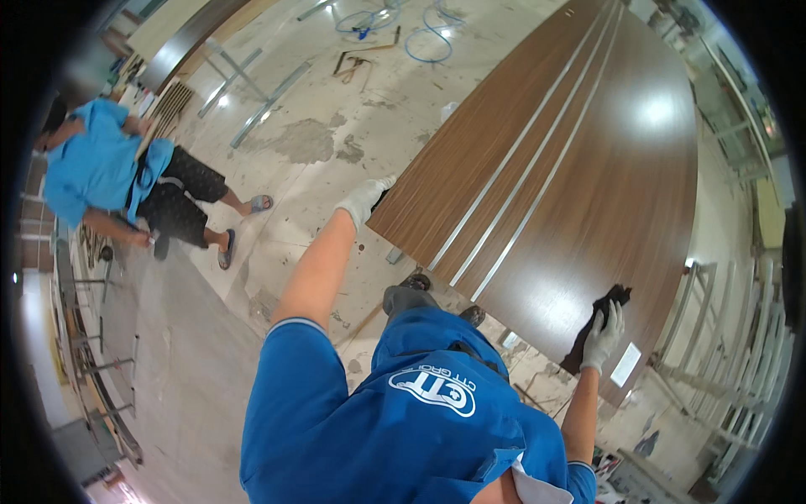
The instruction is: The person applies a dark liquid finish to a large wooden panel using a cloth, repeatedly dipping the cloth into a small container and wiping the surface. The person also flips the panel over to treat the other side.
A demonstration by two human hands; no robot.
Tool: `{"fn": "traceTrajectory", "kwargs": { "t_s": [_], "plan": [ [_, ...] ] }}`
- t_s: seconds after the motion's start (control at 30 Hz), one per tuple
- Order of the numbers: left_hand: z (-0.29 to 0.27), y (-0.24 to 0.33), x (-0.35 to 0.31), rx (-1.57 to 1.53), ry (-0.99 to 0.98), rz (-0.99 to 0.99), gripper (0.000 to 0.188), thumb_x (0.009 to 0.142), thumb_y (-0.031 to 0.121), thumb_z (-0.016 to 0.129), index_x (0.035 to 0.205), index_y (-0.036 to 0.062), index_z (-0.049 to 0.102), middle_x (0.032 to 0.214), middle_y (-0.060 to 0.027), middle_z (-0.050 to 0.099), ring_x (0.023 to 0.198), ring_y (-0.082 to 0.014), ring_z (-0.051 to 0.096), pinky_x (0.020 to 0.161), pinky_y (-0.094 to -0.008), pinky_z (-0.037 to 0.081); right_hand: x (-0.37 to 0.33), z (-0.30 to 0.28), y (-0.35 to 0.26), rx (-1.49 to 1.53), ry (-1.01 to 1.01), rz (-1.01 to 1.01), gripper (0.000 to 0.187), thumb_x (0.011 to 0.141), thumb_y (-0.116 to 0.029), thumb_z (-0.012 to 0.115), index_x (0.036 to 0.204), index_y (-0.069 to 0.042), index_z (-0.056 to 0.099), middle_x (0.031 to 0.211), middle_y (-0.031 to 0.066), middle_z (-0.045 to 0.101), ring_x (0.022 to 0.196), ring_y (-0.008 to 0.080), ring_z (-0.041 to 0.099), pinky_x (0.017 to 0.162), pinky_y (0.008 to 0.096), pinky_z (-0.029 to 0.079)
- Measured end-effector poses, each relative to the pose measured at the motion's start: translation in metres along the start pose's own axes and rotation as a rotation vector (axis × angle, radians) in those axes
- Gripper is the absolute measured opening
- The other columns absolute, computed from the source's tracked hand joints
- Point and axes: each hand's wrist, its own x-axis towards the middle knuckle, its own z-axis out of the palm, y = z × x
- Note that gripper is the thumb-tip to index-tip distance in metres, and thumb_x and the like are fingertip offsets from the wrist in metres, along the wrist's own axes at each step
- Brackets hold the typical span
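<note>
A large brown wood-grain panel (621, 160) with three silver strips running along it lies in front of me. At its near left corner is my left hand (363, 202), in a white glove, with its fingers closed at the panel's edge; a small dark patch shows beside them, too hidden to name. My right hand (604, 338), gloved too, holds a crumpled black cloth (594, 323) against the panel's near right part. Just beside that hand sits a white label (625, 364) on the panel.
Off to the left stands a person in a blue shirt (105, 160), near a large grey surface (193, 386). Metal profiles (269, 105) and a blue hose (428, 46) lie on the stained floor (302, 143). Metal racks (730, 336) line the right side.
</note>
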Motion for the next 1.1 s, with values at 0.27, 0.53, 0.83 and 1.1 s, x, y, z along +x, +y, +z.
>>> {"fn": "traceTrajectory", "kwargs": {
  "t_s": [0.27,0.53,0.83,1.1],
  "plan": [
    [-0.013,-0.026,0.028,-0.078,0.083,-0.128,0.036,0.094,0.034,0.07,0.104,-0.0004,0.075,0.103,-0.0124,0.074,0.087,-0.0235,0.067,0.077,-0.0412,0.05,0.0,0.017,0.02,-0.045,0.077,-0.035,0.038,0.099,-0.023,0.063,0.133,-0.007,0.063,0.144,0.0129,0.059,0.131,0.0368,0.053,0.115,0.0472,0.038],
    [-0.005,-0.02,0.045,-0.123,-0.08,-0.059,0.063,0.102,0.049,0.056,0.14,-0.0003,0.059,0.139,-0.0157,0.063,0.124,-0.0259,0.06,0.102,-0.0391,0.048,0.005,0.024,-0.075,0.084,0.057,-0.088,0.037,0.09,-0.013,0.071,0.126,-0.006,0.067,0.137,0.0171,0.062,0.13,0.0347,0.055,0.112,0.0442,0.042],
    [0.002,0.016,0.013,-0.067,-0.204,-0.06,0.086,0.096,0.067,0.057,0.149,-0.0006,0.05,0.149,-0.0153,0.054,0.135,-0.0249,0.052,0.112,-0.0381,0.042,-0.052,0.056,-0.247,0.382,-0.133,-0.753,0.04,0.08,-0.012,0.075,0.119,-0.011,0.068,0.132,0.0084,0.064,0.127,0.0306,0.057,0.106,0.0439,0.048],
    [0.012,0.044,-0.018,-0.076,-0.197,-0.098,0.08,0.099,0.062,0.055,0.147,-0.0021,0.05,0.145,-0.0167,0.057,0.13,-0.0253,0.057,0.109,-0.0369,0.047,-0.054,0.04,-0.151,-0.085,0.067,-0.147,0.052,0.085,-0.018,0.078,0.134,-0.011,0.061,0.141,0.0117,0.058,0.134,0.0302,0.05,0.115,0.0454,0.038]
  ]
}}
